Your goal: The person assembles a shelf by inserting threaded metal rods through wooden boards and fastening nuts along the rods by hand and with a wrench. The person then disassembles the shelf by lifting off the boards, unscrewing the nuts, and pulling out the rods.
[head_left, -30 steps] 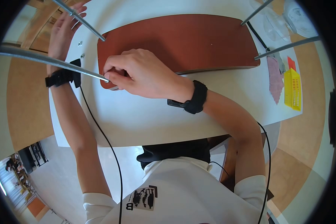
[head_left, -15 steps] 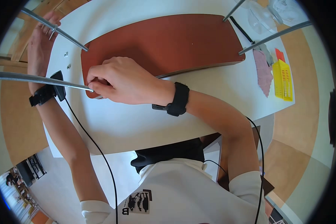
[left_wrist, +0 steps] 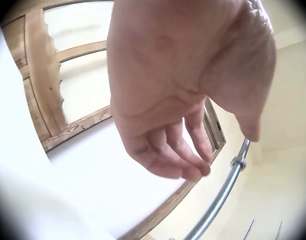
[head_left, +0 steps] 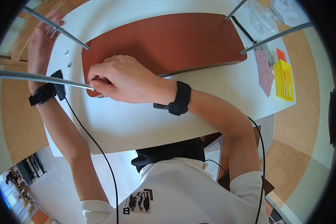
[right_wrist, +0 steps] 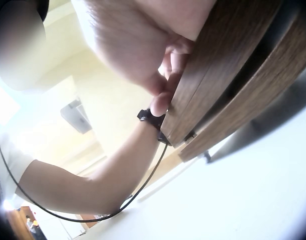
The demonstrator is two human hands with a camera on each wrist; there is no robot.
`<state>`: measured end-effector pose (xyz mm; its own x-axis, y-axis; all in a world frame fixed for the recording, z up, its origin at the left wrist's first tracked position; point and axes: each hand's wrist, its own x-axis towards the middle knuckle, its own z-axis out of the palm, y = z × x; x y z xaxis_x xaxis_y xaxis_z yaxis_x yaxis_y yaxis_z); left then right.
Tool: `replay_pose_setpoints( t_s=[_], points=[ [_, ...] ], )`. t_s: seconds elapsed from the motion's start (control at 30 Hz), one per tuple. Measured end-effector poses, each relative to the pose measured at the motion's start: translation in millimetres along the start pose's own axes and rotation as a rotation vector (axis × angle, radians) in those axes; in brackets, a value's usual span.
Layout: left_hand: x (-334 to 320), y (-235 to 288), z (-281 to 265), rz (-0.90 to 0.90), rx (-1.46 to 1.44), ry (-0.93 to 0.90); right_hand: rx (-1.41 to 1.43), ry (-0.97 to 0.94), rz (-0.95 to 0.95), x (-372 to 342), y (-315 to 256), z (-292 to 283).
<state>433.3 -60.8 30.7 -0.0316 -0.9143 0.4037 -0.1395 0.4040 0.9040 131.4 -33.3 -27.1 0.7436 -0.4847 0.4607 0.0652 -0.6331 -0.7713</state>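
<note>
Lying on the white table is a red-brown board [head_left: 164, 41] with a curved edge and a threaded metal rod at each corner. A second wooden board [right_wrist: 248, 100] shows beneath it in the right wrist view. My right hand [head_left: 127, 80] is at the near left corner, thumb and index finger pinching at the foot of the near left rod [head_left: 44, 79]; the other fingers are mostly hidden. My left hand [head_left: 43, 43] is by the far left rod [head_left: 69, 35], fingers loosely bent, thumb tip beside the rod just above a small nut [left_wrist: 238, 163].
Two small metal nuts [head_left: 69, 65] lie left of the board. To the right are a yellow basket [head_left: 284, 80], a pink cloth [head_left: 264, 72], a red piece [head_left: 280, 55] and a clear plastic container [head_left: 263, 18]. A black cable [head_left: 97, 143] trails from the left wrist.
The whole view has shifted, so the board and both hands sit further left. My right hand keeps its pinch at the corner; my left hand stays by the far left rod, its fingers shifting slightly.
</note>
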Motion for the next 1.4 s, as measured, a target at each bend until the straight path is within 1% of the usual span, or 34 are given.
replay_pose_setpoints(
  t_s=[0.03, 0.1, 0.13, 0.17, 0.2, 0.23, 0.27, 0.3, 0.37, 0.43, 0.47, 0.5, 0.57, 0.6, 0.67, 0.7, 0.77, 0.8, 0.83, 0.9, 0.93, 1.0, 1.03, 1.07, 1.1, 1.13, 1.17, 1.23, 1.27, 1.3, 1.37, 1.4],
  points=[
    [-0.4, -2.5, -0.1, 0.000, 0.005, 0.005, -0.022, -0.005, 0.001, 0.8, -1.1, -0.1],
    [-0.4, -7.7, 7.2, -0.051, 0.098, -0.114, -0.036, -0.012, -0.006, 0.3, -1.0, -1.9],
    [-1.4, -14.2, 6.7, -0.069, 0.052, 0.023, -0.034, -0.009, 0.001, 0.9, -1.1, -1.8],
    [-2.4, -24.6, 0.6, -0.077, 0.074, 0.030, -0.025, -0.005, 0.004, 1.2, -1.2, -0.9],
    [-3.3, -35.5, -9.9, -0.112, 0.213, 0.091, -0.001, -0.004, -0.014, 1.5, -2.7, -1.0],
    [-4.9, -31.3, -15.1, -0.148, 0.356, 0.155, 0.025, -0.004, 0.015, 1.3, -4.6, -2.2],
    [-5.9, -33.0, -16.1, -0.221, 0.253, 0.260, 0.054, -0.007, 0.042, 1.4, -5.4, -2.3],
    [-5.9, -29.8, -26.1, -0.171, 0.052, 0.197, 0.085, -0.011, 0.021, 1.9, -5.0, -1.6],
    [-10.2, 8.0, 25.6, -0.044, 0.023, 0.077, 0.021, 0.020, 0.006, 2.3, -3.6, 1.0],
    [-4.3, 10.1, 28.6, 0.045, -0.076, -0.148, 0.059, 0.013, 0.017, 2.7, -1.9, 4.8],
    [-4.0, 13.4, 31.5, 0.010, 0.109, -0.118, 0.071, 0.010, 0.043, 3.0, -1.5, 5.9],
    [-2.7, 9.6, 27.5, 0.006, 0.133, -0.115, 0.079, 0.005, 0.033, 3.3, -2.5, 5.8],
    [-7.8, 1.8, 23.5, -0.075, -0.003, 0.053, 0.066, -0.005, 0.076, 3.7, -5.6, 4.5],
    [-10.3, -4.6, 13.5, -0.074, 0.002, 0.054, 0.069, -0.004, 0.072, 4.0, -6.0, 4.6],
    [-13.1, -13.5, -8.1, -0.250, 0.377, 0.279, 0.062, -0.009, 0.073, 4.0, -5.1, 3.6],
    [-13.6, -9.6, -5.3, -0.248, 0.374, 0.281, 0.058, -0.010, 0.072, 4.0, -4.6, 3.7],
    [-11.6, 5.6, 5.0, -0.094, 0.105, 0.383, 0.070, -0.016, 0.071, 3.1, -2.8, 3.8],
    [-5.4, 10.6, 3.4, -0.066, -0.029, 0.288, 0.070, -0.015, 0.072, 3.2, -2.4, 3.6],
    [-3.3, 23.0, 17.5, -0.069, -0.030, 0.288, 0.073, -0.010, 0.069, 3.0, -2.1, 3.5],
    [-7.5, 40.0, 45.6, 0.090, -0.203, -0.064, 0.076, -0.009, 0.064, 3.8, -4.2, 3.1],
    [-7.8, 36.4, 43.3, 0.091, -0.201, -0.061, 0.074, -0.012, 0.083, 4.7, -7.4, 2.3],
    [-6.2, 18.2, 36.2, 0.060, 0.126, -0.038, 0.073, -0.016, 0.100, 5.9, -10.3, 2.8],
    [-7.6, 4.9, 24.4, 0.061, 0.129, -0.037, 0.087, -0.020, 0.105, 6.2, -11.1, 3.0],
    [-9.7, -5.6, 10.3, -0.022, 0.161, 0.049, 0.100, -0.022, 0.112, 6.3, -11.4, 2.3],
    [-9.0, -3.3, 7.1, -0.105, 0.192, 0.133, 0.097, -0.017, 0.111, 5.8, -9.5, 2.3],
    [-13.5, -0.5, 3.9, -0.189, 0.366, 0.242, 0.085, -0.013, 0.090, 5.2, -6.1, 4.0],
    [-13.2, -0.8, 2.5, -0.187, 0.363, 0.237, 0.073, -0.012, 0.071, 4.7, -4.0, 4.9],
    [-9.6, 7.2, 8.5, -0.114, 0.037, 0.329, 0.071, -0.007, 0.069, 3.7, -2.0, 4.6],
    [-7.8, 11.9, 9.7, -0.027, -0.142, 0.163, 0.070, -0.006, 0.063, 3.4, -1.7, 5.1],
    [-7.3, 15.3, 13.3, -0.029, -0.143, 0.165, 0.071, -0.008, 0.065, 3.4, -1.9, 5.2],
    [-7.4, 23.2, 32.1, 0.056, 0.003, -0.029, 0.060, -0.014, 0.075, 4.3, -3.0, 4.9],
    [-10.9, 27.4, 46.3, 0.087, 0.003, -0.057, 0.061, -0.015, 0.074, 4.8, -5.0, 4.0]
  ],
)
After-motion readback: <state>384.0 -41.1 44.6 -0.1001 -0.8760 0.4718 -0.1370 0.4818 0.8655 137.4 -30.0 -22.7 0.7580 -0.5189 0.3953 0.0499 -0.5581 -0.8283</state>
